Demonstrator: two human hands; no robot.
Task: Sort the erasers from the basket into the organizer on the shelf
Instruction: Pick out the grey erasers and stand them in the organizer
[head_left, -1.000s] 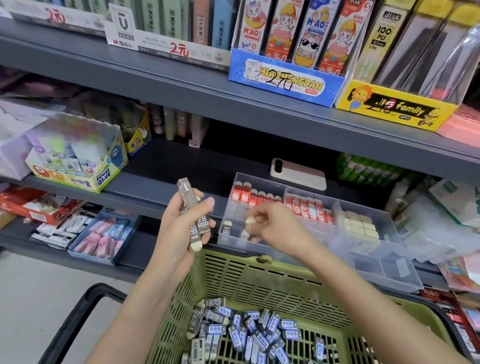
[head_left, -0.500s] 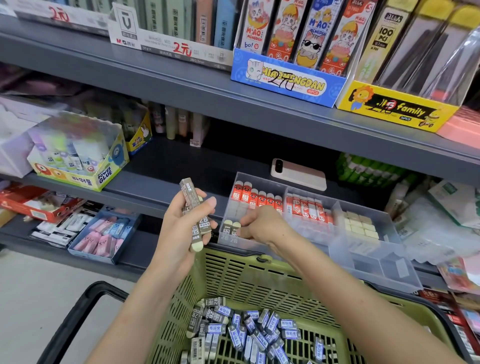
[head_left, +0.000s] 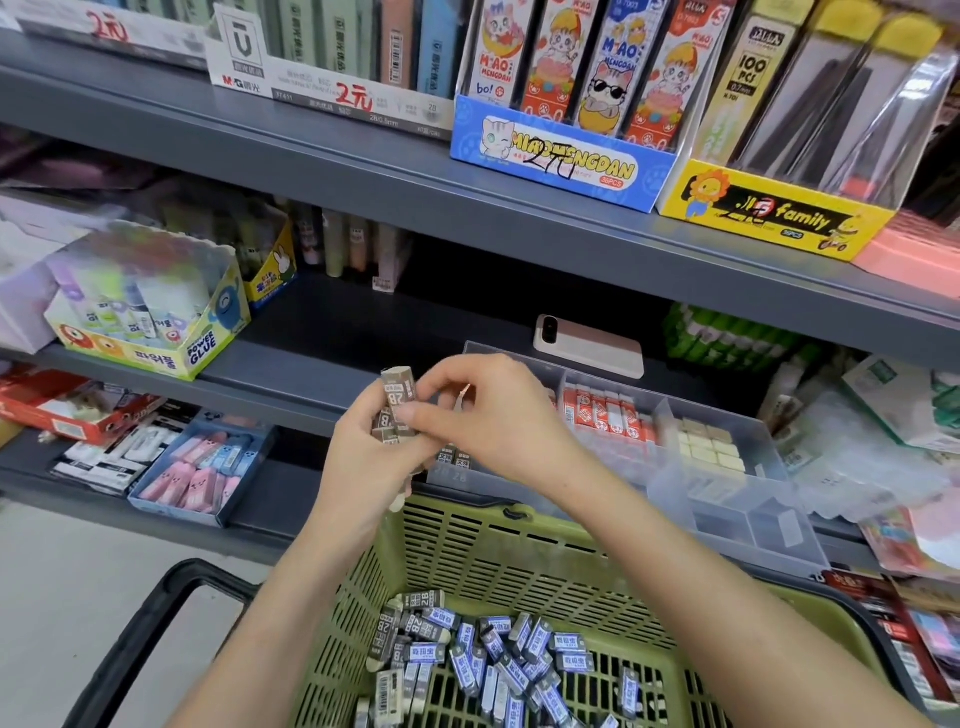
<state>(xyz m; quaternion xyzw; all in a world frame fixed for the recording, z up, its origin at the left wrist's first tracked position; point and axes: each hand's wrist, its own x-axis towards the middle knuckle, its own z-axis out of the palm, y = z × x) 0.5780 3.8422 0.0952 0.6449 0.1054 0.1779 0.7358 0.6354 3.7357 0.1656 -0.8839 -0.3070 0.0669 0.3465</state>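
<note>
- Only few 2B erasers (head_left: 455, 460) standing at front left corner of organizer (head_left: 737, 525)
- Large pile (head_left: 483, 660) waiting in basket (head_left: 519, 561) — most work left
- Left hand (head_left: 358, 467) closed around small bunch (head_left: 397, 415), right hand (head_left: 498, 415) pinching one from it

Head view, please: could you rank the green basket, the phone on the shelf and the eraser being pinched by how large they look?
1. Green basket
2. Phone
3. Eraser, despite being nearer the camera than the phone.

Olive-green slatted basket (head_left: 524, 566), grey-brown "2B" erasers (head_left: 399, 402).
</note>
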